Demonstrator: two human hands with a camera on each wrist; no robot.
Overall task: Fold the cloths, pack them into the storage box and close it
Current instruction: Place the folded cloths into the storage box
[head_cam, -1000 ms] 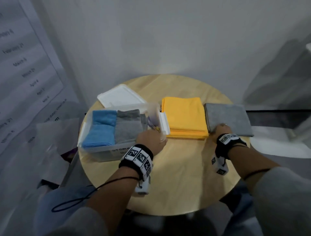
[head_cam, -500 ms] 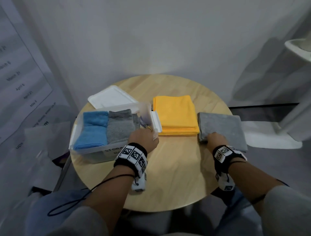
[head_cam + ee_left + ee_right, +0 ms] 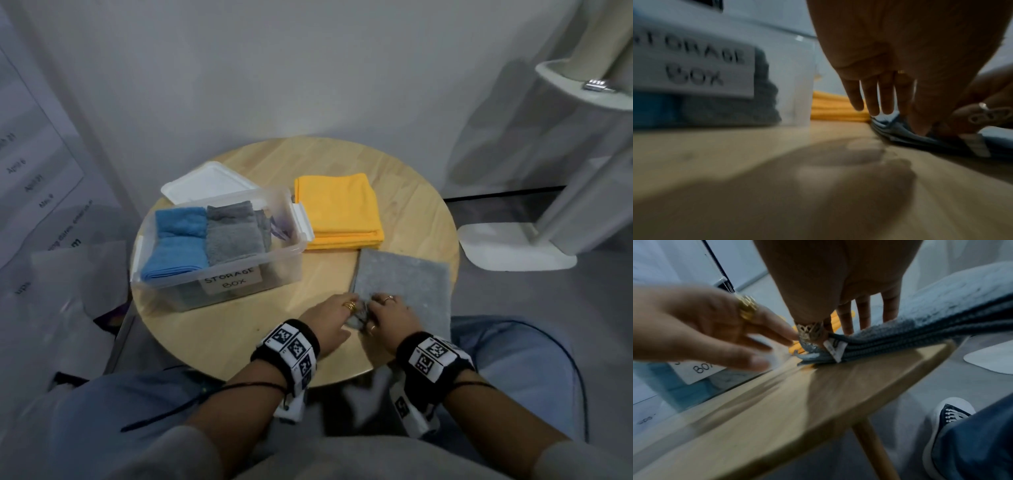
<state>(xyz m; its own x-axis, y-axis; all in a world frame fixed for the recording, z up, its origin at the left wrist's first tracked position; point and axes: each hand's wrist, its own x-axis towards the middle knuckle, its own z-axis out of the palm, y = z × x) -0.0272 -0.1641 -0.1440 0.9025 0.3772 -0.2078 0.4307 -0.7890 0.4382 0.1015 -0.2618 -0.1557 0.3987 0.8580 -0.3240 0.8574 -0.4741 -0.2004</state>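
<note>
The round wooden desk [image 3: 239,329] carries everything, its near edge cut off by the person's arms. Taking the clear storage box [image 3: 284,274] as landmark: it stands open, its paper label reading "STORAGE BOX", with a blue cloth [image 3: 178,246] and a folded grey cloth [image 3: 233,236] packed side by side inside; what lies beyond them against its far end wall is hard to make out. Its white lid [image 3: 205,181] lies behind it. A folded yellow cloth [image 3: 339,209] sits just beside its latch end. The flat grey cloth [image 3: 407,284], half a second ago level with the yellow one, now lies nearer the person. At its corner the right hand [image 3: 394,317] pinches the layers beside a small unreadable tag [image 3: 835,348], while the left hand [image 3: 329,318], which has left the box, reaches with relaxed, straight fingers.
</note>
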